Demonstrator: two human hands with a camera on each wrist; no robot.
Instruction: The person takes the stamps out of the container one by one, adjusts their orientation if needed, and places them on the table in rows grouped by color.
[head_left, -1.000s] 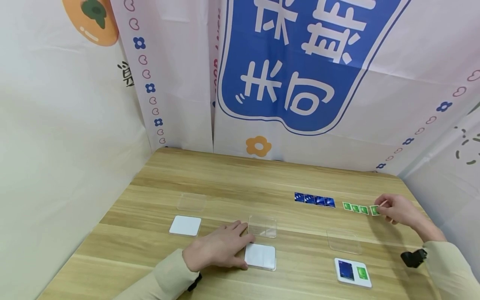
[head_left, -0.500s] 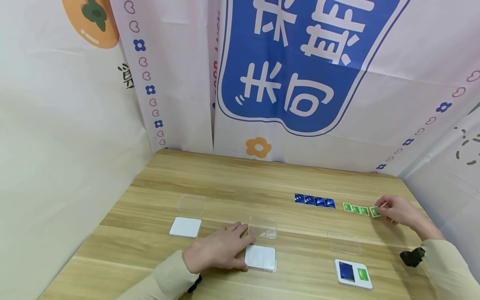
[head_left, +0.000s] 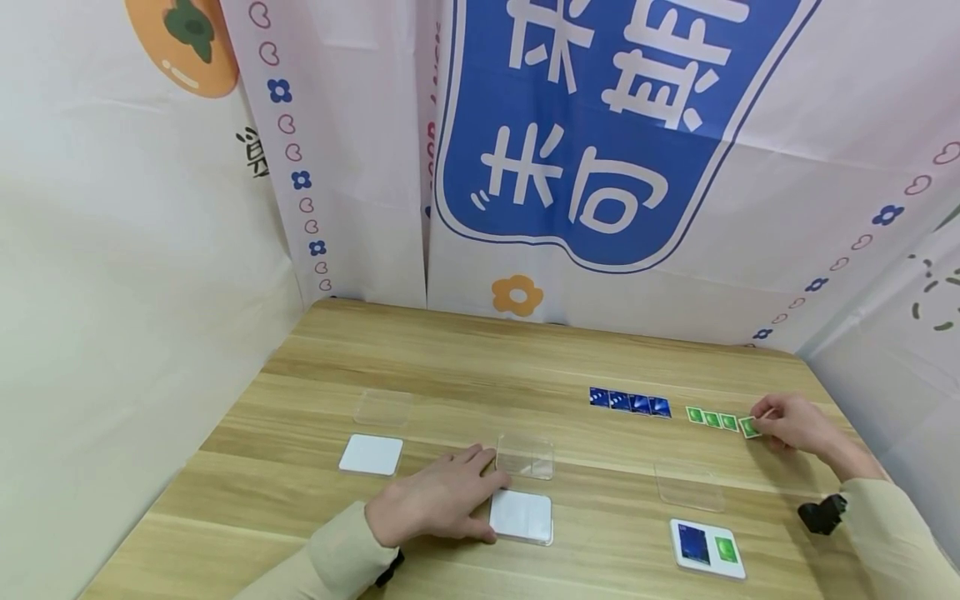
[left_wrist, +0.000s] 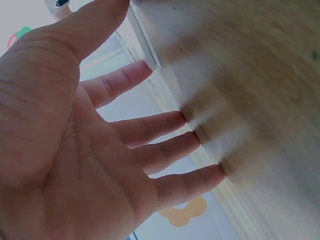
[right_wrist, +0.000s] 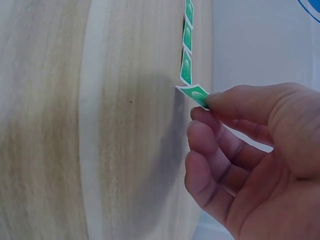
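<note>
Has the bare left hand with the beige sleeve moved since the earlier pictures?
No. In the head view, the bare left hand shows no clear shift in any direction against the printed orange flower.

Head view looks from up high and well back, facing forward and down, so it gets loads of the wooden tabletop [head_left: 427, 350] plus the printed backdrop [head_left: 367, 142] behind it. Left wrist view is super close and low, peeking out from the palm side of the left hand [head_left: 442, 497], tilted so the tabletop runs diagonally; it shares an orange flower [head_left: 503, 294] with the head view. Right wrist view is close too, turned sideways, looking past the right hand [head_left: 800, 425] at the green stamps [right_wrist: 187, 37], which the head view also catches, just smaller.
</note>
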